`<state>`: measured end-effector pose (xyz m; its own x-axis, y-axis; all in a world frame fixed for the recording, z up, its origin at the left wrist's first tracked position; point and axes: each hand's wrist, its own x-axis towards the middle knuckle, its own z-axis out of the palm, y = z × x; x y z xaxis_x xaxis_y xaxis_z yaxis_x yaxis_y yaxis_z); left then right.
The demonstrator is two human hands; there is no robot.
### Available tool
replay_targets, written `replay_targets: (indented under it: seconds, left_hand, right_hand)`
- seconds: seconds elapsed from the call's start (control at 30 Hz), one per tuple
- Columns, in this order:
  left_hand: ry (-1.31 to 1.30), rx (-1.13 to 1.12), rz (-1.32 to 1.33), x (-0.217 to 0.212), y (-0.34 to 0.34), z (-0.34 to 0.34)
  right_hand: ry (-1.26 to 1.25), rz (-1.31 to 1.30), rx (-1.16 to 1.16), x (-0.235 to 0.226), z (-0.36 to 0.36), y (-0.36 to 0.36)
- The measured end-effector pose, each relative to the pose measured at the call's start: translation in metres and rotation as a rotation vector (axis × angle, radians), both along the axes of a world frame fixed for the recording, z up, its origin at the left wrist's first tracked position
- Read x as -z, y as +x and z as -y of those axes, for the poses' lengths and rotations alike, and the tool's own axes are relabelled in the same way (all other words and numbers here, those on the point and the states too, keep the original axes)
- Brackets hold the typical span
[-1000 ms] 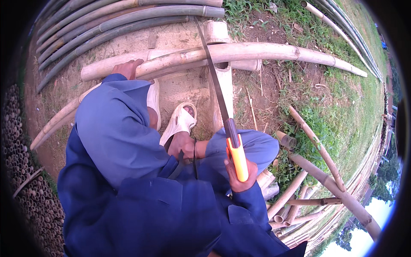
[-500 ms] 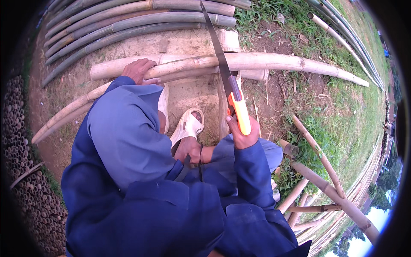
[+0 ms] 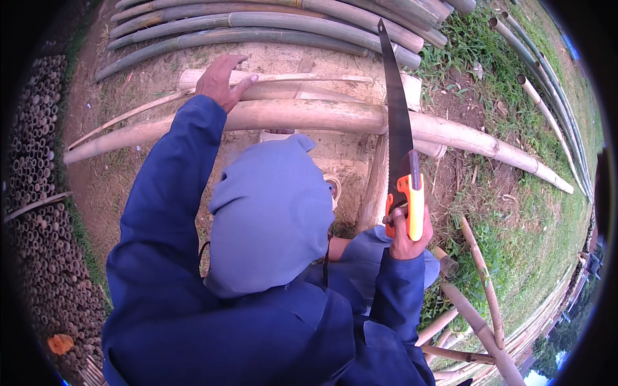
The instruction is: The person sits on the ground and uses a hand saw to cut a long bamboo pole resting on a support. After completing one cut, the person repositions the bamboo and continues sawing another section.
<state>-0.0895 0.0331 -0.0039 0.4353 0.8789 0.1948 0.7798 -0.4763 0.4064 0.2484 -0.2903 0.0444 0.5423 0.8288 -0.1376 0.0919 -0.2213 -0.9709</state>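
My right hand is closed round the orange-and-pale-yellow handle of a handsaw. The saw's long dark blade points away from me, above a thick pale bamboo pole lying crosswise. Over the far side of that pole, my left hand holds a slim bamboo strip, its thumb on the near side and fingers beyond. The strip runs out to both sides of the hand. Part of the pole is hidden behind my left sleeve and the blade.
Several long bamboo poles lie side by side at the far edge. A big stack of cut bamboo fills the left. Greenish poles rest on grass at the right. A bamboo frame stands at the lower right. My bent knee is near the pole.
My left hand has moved away from me, shifting the slim bamboo off the thick pole. My right hand still holds the saw, blade pointing away. The whole view has shifted.
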Motion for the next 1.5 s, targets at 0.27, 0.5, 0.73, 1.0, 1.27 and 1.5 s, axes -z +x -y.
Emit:
replay_targets:
  seconds: [0.27,0.5,0.73,1.0,1.27,1.5]
  left_hand:
    - [0.07,0.206,-0.444,0.035,-0.051,0.04]
    - [0.045,0.269,-0.352,0.056,-0.063,0.028]
    - [0.036,0.282,-0.368,0.06,-0.064,0.013]
    - [-0.029,0.289,-0.407,0.057,-0.06,0.0]
    - [-0.085,0.255,-0.397,0.068,-0.062,-0.005]
    - [-0.087,0.259,-0.43,0.073,-0.067,-0.009]
  right_hand:
    - [-0.032,-0.001,-0.02,-0.003,-0.005,-0.005]
    - [-0.067,0.032,0.072,0.01,0.002,-0.017]
    - [-0.044,0.076,0.048,0.026,0.0,-0.019]
    - [-0.042,0.074,0.034,0.022,0.007,-0.026]
    - [-0.063,0.064,0.053,0.021,0.001,-0.023]
    - [-0.071,0.28,-0.006,-0.049,0.04,-0.056]
